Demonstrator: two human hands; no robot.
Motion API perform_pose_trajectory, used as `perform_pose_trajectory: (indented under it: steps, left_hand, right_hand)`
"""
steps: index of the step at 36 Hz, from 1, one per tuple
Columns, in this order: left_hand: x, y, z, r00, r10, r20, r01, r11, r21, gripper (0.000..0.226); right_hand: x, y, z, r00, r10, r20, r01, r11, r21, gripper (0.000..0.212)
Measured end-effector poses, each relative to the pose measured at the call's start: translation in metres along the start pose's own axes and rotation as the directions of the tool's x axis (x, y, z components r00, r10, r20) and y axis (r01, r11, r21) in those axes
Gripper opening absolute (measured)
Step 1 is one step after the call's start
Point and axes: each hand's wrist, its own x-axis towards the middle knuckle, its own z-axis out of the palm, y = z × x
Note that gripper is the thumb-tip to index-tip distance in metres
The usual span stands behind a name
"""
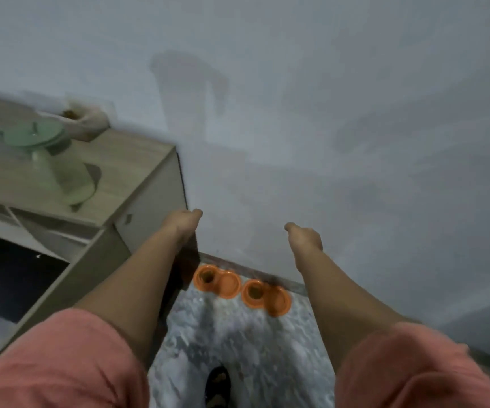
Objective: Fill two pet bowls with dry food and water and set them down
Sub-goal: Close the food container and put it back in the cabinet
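Left hand (185, 222) & right hand (304, 235) are stretched out toward the wall, fingers loosely curled, holding nothing. We see 2 orange double bowls (242, 288) side by side on the floor (237, 343) by the wall, below our hands; left cups look dark w/ contents.

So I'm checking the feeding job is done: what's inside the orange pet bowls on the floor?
Each orange double bowl shows something dark in its left cup; the right cups look plain orange, and blur hides whether they hold water.
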Motion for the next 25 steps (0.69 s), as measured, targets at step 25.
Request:
perform_pose_trajectory:
  steps: [25]
  left_hand:
    - [-0.146, -0.198, -0.359, 0.841, -0.228, -0.490, 0.001, 0.907, -0.421, 0.045]
  right_hand:
    - [-0.266, -0.047, 0.229, 0.883, -0.289, 0.370, 0.345, 0.934, -0.092, 0.042]
